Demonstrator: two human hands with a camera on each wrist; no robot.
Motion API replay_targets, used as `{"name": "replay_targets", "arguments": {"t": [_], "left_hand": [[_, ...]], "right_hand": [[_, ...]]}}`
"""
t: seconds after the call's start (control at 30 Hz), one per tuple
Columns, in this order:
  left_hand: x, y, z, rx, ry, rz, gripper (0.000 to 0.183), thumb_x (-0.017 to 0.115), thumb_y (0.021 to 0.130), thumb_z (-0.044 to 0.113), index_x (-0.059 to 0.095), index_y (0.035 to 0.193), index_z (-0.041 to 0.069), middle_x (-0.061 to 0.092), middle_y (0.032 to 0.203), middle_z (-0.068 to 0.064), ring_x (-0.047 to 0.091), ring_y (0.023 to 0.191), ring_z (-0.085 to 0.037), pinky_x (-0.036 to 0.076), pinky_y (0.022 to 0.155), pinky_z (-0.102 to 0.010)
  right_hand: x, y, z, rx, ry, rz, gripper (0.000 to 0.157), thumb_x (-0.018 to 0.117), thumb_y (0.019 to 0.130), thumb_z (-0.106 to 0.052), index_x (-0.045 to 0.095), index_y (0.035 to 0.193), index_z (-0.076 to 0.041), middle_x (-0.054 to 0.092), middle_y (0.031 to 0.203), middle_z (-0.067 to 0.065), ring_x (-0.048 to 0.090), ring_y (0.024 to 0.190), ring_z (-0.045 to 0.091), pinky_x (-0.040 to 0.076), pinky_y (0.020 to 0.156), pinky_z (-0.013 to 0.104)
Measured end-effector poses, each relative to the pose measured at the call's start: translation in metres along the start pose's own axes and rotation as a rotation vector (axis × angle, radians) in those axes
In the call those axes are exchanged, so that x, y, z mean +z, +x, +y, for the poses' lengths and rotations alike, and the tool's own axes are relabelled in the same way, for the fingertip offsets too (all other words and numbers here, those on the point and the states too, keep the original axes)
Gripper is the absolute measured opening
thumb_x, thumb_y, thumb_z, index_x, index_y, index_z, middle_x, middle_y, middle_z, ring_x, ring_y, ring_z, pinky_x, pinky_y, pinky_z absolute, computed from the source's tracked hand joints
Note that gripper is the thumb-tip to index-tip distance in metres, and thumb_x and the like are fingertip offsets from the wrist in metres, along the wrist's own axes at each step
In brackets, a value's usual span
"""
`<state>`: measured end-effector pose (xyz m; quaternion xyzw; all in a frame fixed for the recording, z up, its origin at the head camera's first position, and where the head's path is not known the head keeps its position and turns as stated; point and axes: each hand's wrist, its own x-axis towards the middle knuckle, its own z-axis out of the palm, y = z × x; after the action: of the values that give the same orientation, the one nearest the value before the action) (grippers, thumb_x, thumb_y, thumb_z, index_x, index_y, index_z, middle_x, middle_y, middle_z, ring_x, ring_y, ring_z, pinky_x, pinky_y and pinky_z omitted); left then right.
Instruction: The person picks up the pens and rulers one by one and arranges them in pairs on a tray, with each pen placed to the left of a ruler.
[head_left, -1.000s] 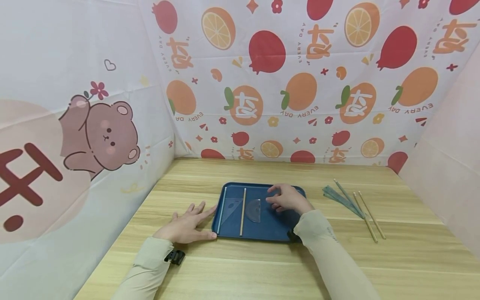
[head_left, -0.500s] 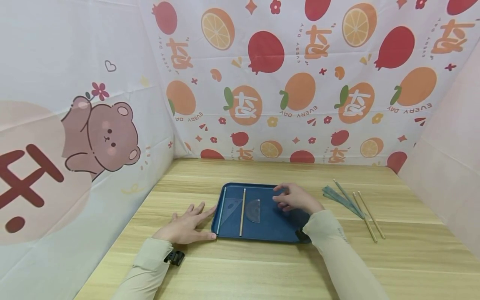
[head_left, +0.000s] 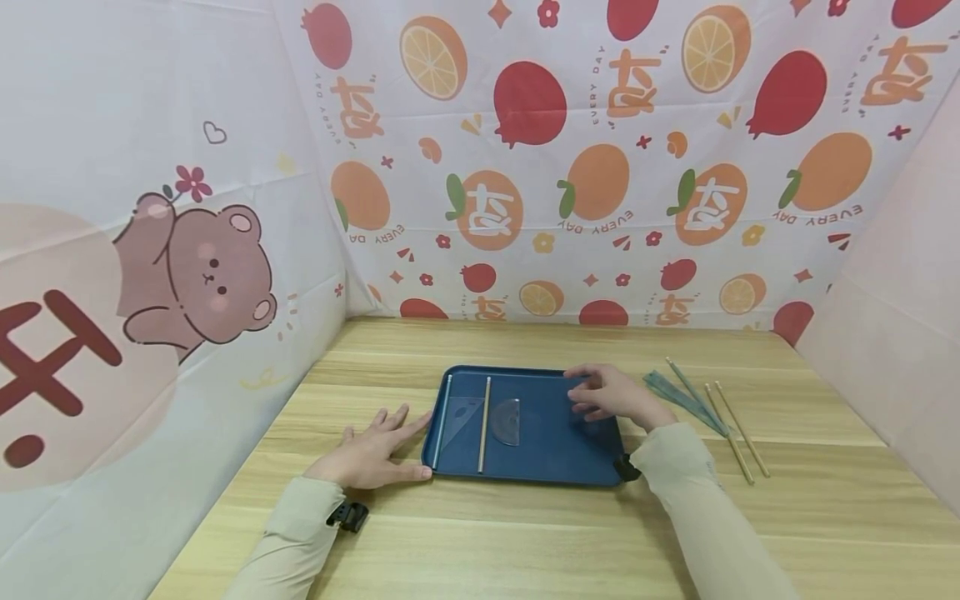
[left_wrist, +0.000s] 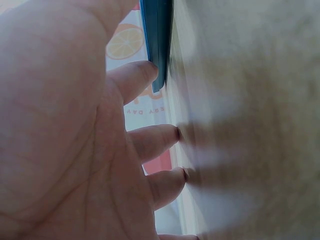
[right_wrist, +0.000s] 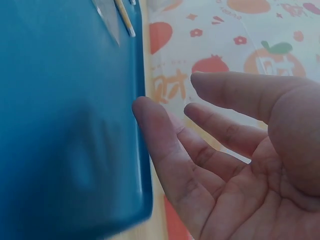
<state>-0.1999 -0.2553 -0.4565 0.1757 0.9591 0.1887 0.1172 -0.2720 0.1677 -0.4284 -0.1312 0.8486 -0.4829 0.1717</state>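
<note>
A blue tray lies on the wooden table. In it are a blue-green pencil along the left side, a clear set square, a tan pencil and a clear protractor. My left hand is spread on the table at the tray's left edge; in the left wrist view its index fingertip touches the tray's side. Over the right part of the tray hovers my right hand, fingers loosely bent and holding nothing, as the right wrist view also shows.
Right of the tray lie blue-green rulers, another blue-green pencil and two tan pencils, partly crossing. Fruit-printed cloth hangs at the table's back edge, and a bear-printed cloth borders the left.
My right hand has moved right across the tray, away from the protractor, toward the tray's right edge. My left hand and the items in the tray stay where they were.
</note>
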Motion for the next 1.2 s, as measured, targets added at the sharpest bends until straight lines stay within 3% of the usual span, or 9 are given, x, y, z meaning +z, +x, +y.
{"name": "replay_targets", "arguments": {"t": [0.3, 0.77, 1.2], "left_hand": [[-0.001, 0.0, 0.0, 0.002, -0.007, -0.001, 0.096, 0.073, 0.092, 0.069, 0.033, 0.17, 0.031, 0.02, 0.178, -0.026, 0.013, 0.161, -0.061, 0.004, 0.11, -0.096], [-0.002, 0.0, 0.0, -0.001, 0.004, 0.001, 0.096, 0.073, 0.092, 0.069, 0.033, 0.17, 0.03, 0.021, 0.177, -0.027, 0.013, 0.161, -0.061, 0.006, 0.111, -0.095], [-0.002, -0.001, 0.002, -0.004, -0.009, -0.002, 0.097, 0.074, 0.091, 0.068, 0.033, 0.17, 0.03, 0.02, 0.177, -0.027, 0.012, 0.161, -0.062, 0.005, 0.11, -0.096]], "right_hand": [[-0.025, -0.017, 0.014, 0.024, -0.002, 0.032, 0.053, 0.063, 0.11, -0.018, 0.047, 0.158, 0.0, 0.066, 0.135, 0.03, 0.075, 0.115, 0.033, 0.066, 0.091, 0.043], [-0.066, -0.044, 0.04, 0.028, 0.041, 0.093, 0.061, 0.061, 0.11, -0.017, 0.037, 0.162, 0.005, 0.058, 0.146, 0.038, 0.07, 0.127, 0.045, 0.064, 0.097, 0.047], [-0.103, -0.073, 0.058, 0.012, -0.063, 0.149, 0.063, 0.058, 0.112, -0.022, 0.034, 0.163, 0.008, 0.052, 0.15, 0.043, 0.067, 0.129, 0.049, 0.062, 0.1, 0.053]]}}
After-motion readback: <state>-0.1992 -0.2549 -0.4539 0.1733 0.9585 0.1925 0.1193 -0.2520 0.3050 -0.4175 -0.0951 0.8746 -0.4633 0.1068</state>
